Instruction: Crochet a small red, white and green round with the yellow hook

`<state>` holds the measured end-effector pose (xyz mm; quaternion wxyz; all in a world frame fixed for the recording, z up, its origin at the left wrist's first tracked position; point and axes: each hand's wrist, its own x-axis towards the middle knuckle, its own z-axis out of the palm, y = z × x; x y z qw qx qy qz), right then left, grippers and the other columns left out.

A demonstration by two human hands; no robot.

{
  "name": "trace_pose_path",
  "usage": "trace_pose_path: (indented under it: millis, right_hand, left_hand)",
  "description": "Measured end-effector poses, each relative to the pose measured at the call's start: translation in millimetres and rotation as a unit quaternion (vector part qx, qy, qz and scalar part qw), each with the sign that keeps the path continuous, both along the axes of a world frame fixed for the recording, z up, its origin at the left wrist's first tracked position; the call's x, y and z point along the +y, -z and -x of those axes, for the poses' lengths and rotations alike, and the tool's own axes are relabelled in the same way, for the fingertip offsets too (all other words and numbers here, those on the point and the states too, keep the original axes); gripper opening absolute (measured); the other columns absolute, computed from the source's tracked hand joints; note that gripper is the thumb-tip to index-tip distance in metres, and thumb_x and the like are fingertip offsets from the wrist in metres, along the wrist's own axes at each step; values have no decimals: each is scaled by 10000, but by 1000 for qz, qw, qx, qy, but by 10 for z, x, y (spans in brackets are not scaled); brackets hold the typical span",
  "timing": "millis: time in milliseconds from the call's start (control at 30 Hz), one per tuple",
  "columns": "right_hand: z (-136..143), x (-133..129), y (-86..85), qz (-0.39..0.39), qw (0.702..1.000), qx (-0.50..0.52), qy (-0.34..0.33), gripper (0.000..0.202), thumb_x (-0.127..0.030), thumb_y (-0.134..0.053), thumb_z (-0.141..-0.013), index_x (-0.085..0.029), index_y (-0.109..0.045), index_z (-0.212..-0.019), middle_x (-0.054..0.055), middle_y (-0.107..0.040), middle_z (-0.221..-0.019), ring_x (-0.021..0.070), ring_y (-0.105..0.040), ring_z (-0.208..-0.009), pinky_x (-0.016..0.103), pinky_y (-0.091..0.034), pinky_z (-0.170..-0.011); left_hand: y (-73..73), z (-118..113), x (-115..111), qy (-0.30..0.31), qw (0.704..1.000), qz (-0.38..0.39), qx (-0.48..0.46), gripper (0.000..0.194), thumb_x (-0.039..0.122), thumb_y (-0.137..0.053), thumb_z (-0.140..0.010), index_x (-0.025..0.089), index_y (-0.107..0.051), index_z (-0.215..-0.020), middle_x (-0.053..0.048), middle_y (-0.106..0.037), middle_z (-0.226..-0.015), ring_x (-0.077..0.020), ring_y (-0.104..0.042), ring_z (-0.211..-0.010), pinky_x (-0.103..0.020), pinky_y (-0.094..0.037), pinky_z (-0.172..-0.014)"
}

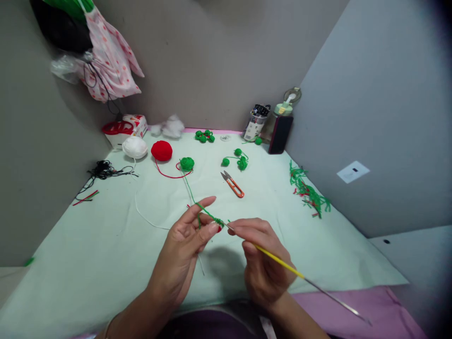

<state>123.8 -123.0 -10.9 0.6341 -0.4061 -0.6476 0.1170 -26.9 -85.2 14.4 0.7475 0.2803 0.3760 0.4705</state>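
My left hand (190,240) pinches a small green and red crocheted piece (219,222) between thumb and fingers. Green yarn (190,190) runs over its index finger to a green yarn ball (187,164) on the table. In my right hand (264,256) is a long crochet hook (278,260) with a yellow grip and metal ends. The hook's front end meets the crocheted piece, though its very tip is hard to make out. A white yarn strand (150,221) passes behind my left hand.
Orange thread snips (233,184) lie beyond my hands. Red (161,150) and white (134,148) yarn balls stand back left. Small green balls (241,162) lie near the middle. Yarn scraps (310,193) lie at right. A phone (281,135) leans before a bottle (284,109).
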Motion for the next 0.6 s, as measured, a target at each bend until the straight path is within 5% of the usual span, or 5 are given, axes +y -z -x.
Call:
trace_pose_path:
  millis: [267,367,600]
  right_hand:
    - [34,24,-14,-4,1000,9,20,336,-144,-651,-1006,-337,-780,-1248,79,-785,-1101,223,-751,-944,370,-633,-741]
    - [37,34,-41,18,999,32,-9,305,-173,-658,-1010,-346,-793,-1222,79,-798,-1129,237,-757,-980,399,-641,-791]
    - [2,167,-46,126,950,261,-119,155,-310,-655,-1039,-297,-808,-1019,27,-815,-972,167,-740,-870,303,-613,-783]
  left_hand:
    - [-59,-17,-24,18,1000,5,-19,779,249,-924,-801,322,-605,-1508,48,-641,-798,-113,-563,-801,-249,-450,-846]
    - [-67,-16,-13,40,999,10,-22,831,250,-927,-799,290,-561,-1544,48,-642,-788,-93,-537,-730,-219,-437,-747]
    - [-73,10,16,51,999,9,2,823,283,-924,-788,287,-570,-1531,27,-651,-865,-71,-441,-646,-208,-293,-544]
